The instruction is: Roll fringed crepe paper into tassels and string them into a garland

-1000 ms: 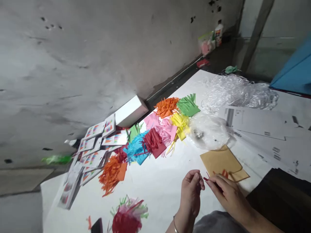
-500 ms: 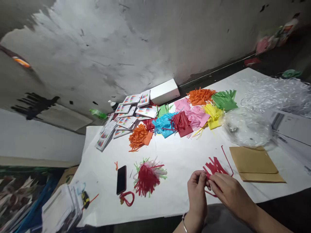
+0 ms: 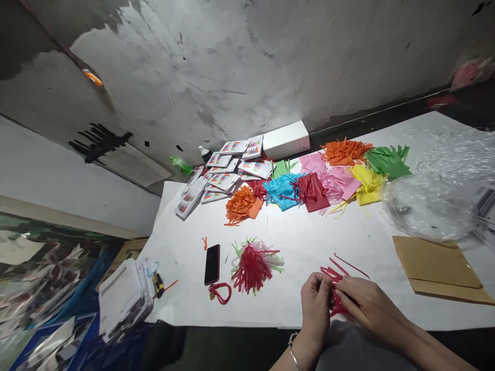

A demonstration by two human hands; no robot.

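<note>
My left hand (image 3: 316,301) and my right hand (image 3: 361,299) meet near the front edge of the white table, both closed on red fringed paper (image 3: 336,273). Its strips fan out behind and below my fingers, and one long strip reaches to the right. The pinched part is hidden by my fingers. To the left lies a red tassel (image 3: 253,268) over pale green and white strips. A black phone (image 3: 212,264) with a red cord loop (image 3: 222,293) is further left. Fringed bundles, among them orange (image 3: 242,206), blue (image 3: 284,191) and yellow (image 3: 367,185), line the back.
White packets (image 3: 224,181) are heaped at the back left beside a white box (image 3: 286,140). Clear plastic (image 3: 431,206) and a brown envelope (image 3: 441,265) lie on the right. A yellow-black cutter (image 3: 158,285) rests near stacked packs (image 3: 124,299) at the left edge.
The view has turned left, so table items appear further right. My hands stay together on the red paper, whose strips now hang partly below my fingers.
</note>
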